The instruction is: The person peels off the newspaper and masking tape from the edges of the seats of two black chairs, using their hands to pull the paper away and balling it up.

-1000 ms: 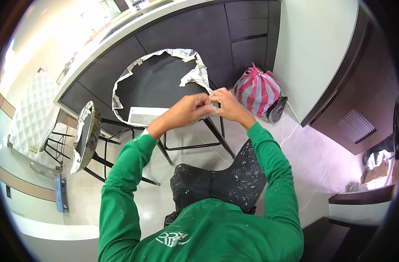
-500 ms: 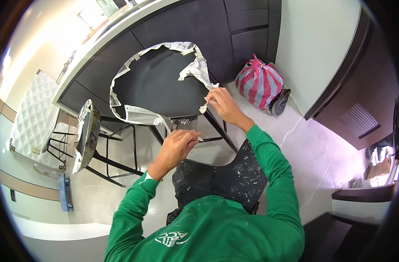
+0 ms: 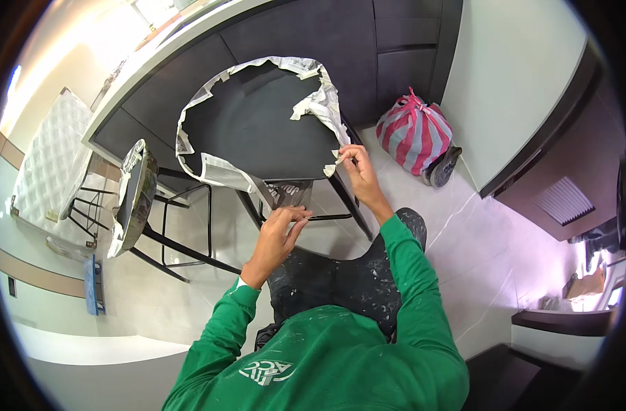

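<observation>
A black chair [image 3: 258, 130] stands in front of me, its seat rimmed with newspaper and pale masking tape. The newspaper strip [image 3: 225, 172] along its near edge has come partly away, and a dark printed part hangs below the seat. My left hand [image 3: 275, 236] pinches the lower end of that hanging part, thumb against fingers. At the chair's right edge, my right hand [image 3: 359, 175] is closed in a pinch on the newspaper edging, beside a torn bit of tape [image 3: 330, 169]. Another loose newspaper flap [image 3: 320, 106] folds over the seat's right side.
A second covered chair [image 3: 138, 198] stands at the left, near a wrapped mattress-like panel [image 3: 49, 164]. Behind the chair runs a dark cabinet front [image 3: 306, 34]. A red-and-white striped bag [image 3: 415, 133] and a shoe [image 3: 442, 168] sit by the wall at right.
My view has shifted slightly, so the chair appears a little further right. Both hands keep their pinches, with the left a little lower and the hanging newspaper more spread out.
</observation>
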Demonstrator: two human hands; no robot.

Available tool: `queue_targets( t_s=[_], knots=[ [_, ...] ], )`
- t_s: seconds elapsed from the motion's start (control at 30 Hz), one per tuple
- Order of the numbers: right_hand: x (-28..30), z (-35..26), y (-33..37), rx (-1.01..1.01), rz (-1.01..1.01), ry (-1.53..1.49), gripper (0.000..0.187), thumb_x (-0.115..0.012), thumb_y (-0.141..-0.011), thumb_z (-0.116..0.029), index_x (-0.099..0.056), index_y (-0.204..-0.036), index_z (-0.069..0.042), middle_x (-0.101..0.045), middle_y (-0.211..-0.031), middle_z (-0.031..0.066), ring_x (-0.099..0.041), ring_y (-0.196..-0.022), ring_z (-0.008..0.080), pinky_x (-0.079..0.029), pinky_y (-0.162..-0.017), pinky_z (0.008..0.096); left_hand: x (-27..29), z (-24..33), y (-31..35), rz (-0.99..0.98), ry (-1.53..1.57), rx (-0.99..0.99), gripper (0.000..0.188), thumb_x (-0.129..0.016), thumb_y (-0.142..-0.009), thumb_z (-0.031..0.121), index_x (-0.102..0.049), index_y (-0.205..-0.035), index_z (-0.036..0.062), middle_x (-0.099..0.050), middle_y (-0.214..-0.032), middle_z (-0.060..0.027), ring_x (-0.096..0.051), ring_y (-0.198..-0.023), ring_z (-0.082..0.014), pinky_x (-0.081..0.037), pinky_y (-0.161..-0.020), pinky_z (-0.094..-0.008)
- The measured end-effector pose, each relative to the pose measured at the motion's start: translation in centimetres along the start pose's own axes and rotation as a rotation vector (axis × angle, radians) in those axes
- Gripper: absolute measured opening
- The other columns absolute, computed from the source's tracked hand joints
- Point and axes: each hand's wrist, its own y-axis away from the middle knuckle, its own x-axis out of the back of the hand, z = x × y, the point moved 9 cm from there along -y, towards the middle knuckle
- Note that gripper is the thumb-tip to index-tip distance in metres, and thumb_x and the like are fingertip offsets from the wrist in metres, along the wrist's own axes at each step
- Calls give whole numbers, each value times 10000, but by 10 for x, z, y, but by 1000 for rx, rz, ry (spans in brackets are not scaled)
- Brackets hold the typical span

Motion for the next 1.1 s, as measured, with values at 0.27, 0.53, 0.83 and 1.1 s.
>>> queue_targets(
  t_s=[0.27, 0.53, 0.83, 1.1],
  knots=[
    [32, -26, -8, -86, 274, -59, 425, -715, -1019, -231, -621, -1375, -17, -696, -1211, 74, -603, -1185, 175, -427, -1117, 386, -10, -45, 22, 99, 171, 213, 32, -676, -1027, 11, -654, -1042, -7, -782, -1130, -141, -707, -1230, -314, -536, -1053, -418],
    [-75, -167, -29, 244, -354, 449, 473, -790, -917, -264, -698, -1318, -30, -703, -1215, 150, -633, -1175, 347, -491, -1043, 431, -3, -48, 51, 191, 176, 162, 107, -724, -1009, 80, -661, -1057, 8, -769, -1084, -133, -725, -1118, -328, -558, -961, -431],
    [-166, -148, -29, 452, -584, 838, 403, -722, -957, -173, -683, -1330, -26, -728, -1125, 126, -679, -1064, 297, -541, -876, 419, 44, -88, 86, 545, 359, 452, 700, -899, -862, 353, -562, -1345, -25, -697, -1250, -200, -679, -1203, -312, -547, -989, -424],
    [-172, -144, -35, 474, -605, 959, 138, -736, -963, -116, -700, -1088, -69, -725, -873, 126, -718, -785, 321, -562, -677, 443, 18, -73, 9, 555, 663, 349, 1127, -964, -743, 519, -408, -1539, -53, -654, -1350, -244, -666, -1251, -341, -536, -1048, -425]
  ],
)
